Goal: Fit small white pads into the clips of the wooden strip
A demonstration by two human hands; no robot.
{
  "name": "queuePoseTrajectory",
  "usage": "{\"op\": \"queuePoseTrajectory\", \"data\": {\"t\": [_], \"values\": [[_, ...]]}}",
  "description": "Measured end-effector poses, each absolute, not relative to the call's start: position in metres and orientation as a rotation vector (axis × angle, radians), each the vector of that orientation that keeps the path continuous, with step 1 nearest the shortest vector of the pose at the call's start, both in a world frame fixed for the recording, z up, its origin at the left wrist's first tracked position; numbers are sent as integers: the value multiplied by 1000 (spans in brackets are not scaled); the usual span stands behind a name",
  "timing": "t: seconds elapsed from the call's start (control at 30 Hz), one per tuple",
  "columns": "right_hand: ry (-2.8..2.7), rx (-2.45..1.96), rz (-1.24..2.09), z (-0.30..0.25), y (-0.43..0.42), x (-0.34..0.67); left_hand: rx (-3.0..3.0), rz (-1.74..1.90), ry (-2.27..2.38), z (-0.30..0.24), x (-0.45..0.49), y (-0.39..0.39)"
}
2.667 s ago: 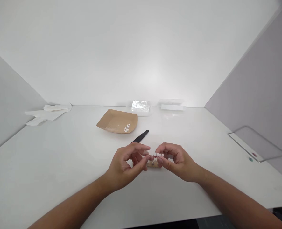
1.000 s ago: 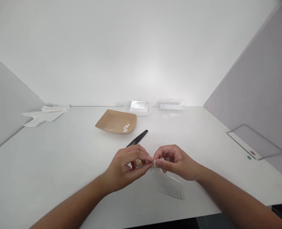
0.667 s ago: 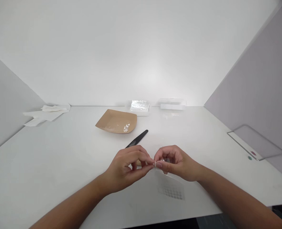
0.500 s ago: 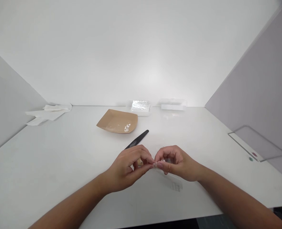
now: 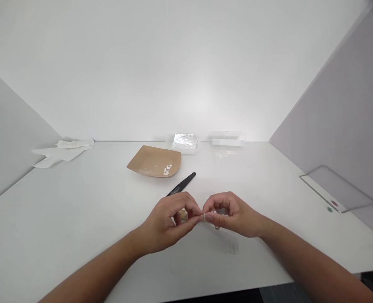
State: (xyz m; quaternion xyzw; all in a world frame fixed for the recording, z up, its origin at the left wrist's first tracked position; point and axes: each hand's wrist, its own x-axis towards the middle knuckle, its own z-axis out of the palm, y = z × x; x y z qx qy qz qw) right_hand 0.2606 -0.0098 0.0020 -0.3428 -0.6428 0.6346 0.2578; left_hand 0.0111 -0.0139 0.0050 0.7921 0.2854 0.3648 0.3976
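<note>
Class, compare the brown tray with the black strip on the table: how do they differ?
The tray is brown; the strip is black. The tray is broad with raised sides, while the strip is long and narrow. The tray shows whole, whereas the left hand hides the strip's near end. Both lie on the white table.

Can see crumpled white paper (image 5: 67, 154) in the back left corner. Along the back wall (image 5: 186, 63), can make out a shiny packet (image 5: 185, 142) and, rightward, a pale box (image 5: 228, 142). Near the right wall (image 5: 347, 109), can spot a metal frame (image 5: 320, 194) beside a green dot (image 5: 329, 209).
</note>
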Motion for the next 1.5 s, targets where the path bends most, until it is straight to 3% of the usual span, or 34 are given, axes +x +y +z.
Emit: {"op": "queuePoseTrajectory", "data": {"t": [0.5,0.73,0.93,1.03,1.17,1.5], "values": [[-1838,-1059,1744,18,-2,273,1979,854,745,2,8,-14],[-2162,-1197,1751,26,17,304,1903,793,775,6,8,-12],[-2484,-1416,1250,18,30,323,1840,673,837,6,8,-9],[-2498,-1305,958,18,25,316,1791,615,897,10,7,-8],[-2551,-1096,1016,16,12,293,1776,552,921,15,5,-6],[-2450,-1039,973,-18,11,267,1887,473,931,17,2,-6]]}}
